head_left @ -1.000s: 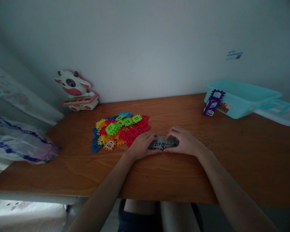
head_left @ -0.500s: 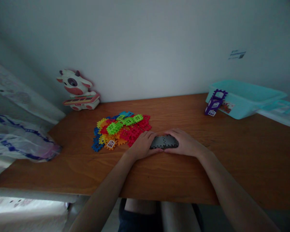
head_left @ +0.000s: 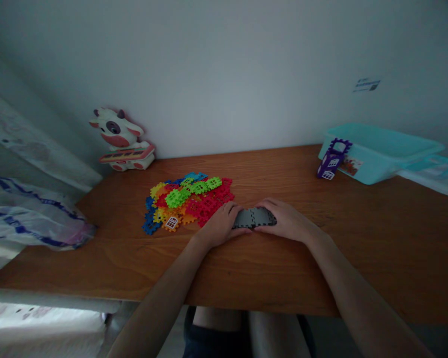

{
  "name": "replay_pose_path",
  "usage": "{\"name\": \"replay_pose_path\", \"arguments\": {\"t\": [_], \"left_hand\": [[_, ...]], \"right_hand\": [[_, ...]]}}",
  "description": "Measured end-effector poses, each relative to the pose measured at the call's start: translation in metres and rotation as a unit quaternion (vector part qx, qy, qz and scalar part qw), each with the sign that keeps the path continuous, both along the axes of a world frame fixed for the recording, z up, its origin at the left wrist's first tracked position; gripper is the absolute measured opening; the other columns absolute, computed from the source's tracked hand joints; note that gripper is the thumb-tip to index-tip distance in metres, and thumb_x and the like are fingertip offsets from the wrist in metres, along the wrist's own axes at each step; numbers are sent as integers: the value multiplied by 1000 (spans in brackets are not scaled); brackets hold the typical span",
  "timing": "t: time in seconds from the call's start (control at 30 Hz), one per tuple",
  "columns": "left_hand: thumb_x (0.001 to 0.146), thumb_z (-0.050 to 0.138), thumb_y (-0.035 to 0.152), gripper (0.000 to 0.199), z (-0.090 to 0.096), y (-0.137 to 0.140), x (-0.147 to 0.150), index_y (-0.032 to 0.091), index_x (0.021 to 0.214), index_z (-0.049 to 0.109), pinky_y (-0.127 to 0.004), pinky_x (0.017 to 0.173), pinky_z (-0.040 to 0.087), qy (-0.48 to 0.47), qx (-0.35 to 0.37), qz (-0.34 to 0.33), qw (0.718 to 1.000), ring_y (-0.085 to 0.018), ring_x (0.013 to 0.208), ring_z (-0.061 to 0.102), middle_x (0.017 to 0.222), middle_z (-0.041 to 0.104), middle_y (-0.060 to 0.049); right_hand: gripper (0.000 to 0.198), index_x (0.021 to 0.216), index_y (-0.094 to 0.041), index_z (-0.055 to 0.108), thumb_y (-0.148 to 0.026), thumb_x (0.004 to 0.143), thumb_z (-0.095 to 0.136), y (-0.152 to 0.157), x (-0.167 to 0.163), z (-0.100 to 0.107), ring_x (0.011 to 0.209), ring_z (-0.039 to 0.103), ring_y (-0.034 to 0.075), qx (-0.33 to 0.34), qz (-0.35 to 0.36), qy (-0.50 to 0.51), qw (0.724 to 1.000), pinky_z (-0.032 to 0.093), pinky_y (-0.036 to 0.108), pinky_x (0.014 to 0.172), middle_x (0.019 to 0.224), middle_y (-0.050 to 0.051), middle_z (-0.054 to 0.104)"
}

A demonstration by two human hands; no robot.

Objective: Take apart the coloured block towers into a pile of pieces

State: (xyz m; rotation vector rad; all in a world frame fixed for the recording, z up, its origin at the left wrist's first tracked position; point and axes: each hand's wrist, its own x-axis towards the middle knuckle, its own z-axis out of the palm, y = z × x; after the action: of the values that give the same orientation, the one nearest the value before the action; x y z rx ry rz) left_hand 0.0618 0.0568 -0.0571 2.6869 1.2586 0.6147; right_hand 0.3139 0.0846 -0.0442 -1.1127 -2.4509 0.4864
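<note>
Two grey interlocking tiles [head_left: 254,217] with toothed edges are joined side by side, low over the wooden table. My left hand [head_left: 224,223] grips their left end, thumb along the near edge and fingers on the far edge. On the other end, my right hand [head_left: 283,220] is closed in the same way, so the outer ends are partly hidden. Just left of my left hand lies a pile of coloured interlocking tiles [head_left: 186,199] in red, green, yellow, orange and blue.
A purple tile tower [head_left: 329,161] stands against a turquoise plastic bin [head_left: 381,149] at the back right. A cow-shaped toy keyboard [head_left: 125,141] sits at the back left, against the wall. A clear plastic bag [head_left: 37,214] lies on the left edge of the wooden table [head_left: 134,268].
The view has shifted very slightly. Both hands keep their hold on the grey tiles, which look almost unmoved.
</note>
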Motion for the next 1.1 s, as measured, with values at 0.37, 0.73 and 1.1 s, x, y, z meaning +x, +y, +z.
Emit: {"name": "replay_pose_path", "arguments": {"t": [0.37, 0.73, 1.1], "left_hand": [[88, 63, 53, 61, -4, -1, 3, 17, 135, 46, -48, 103, 48, 35, 19, 29, 999, -32, 120, 59, 127, 61, -16], [86, 65, 58, 57, 2, -3, 5, 16, 123, 55, -44, 94, 52, 23, -48, 32, 998, -32, 109, 65, 117, 66, -14], [87, 60, 57, 58, 10, -11, 3, 16, 126, 49, -44, 90, 51, -97, -134, 2, 986, -30, 103, 63, 116, 64, -14]], "right_hand": [[58, 126, -17, 57, -37, 75, 73, -10, -15, 4, 107, 63, 33, 78, 11, -51, 996, 49, 47, 96, 119, 15, 66], [50, 113, -16, 61, -39, 71, 75, -12, -18, 9, 99, 66, 35, 31, -11, -73, 997, 50, 46, 88, 110, 16, 70], [41, 104, -23, 53, -36, 70, 73, -15, -16, 5, 77, 62, 22, -77, -3, 89, 993, 45, 32, 67, 91, 4, 67]]}}
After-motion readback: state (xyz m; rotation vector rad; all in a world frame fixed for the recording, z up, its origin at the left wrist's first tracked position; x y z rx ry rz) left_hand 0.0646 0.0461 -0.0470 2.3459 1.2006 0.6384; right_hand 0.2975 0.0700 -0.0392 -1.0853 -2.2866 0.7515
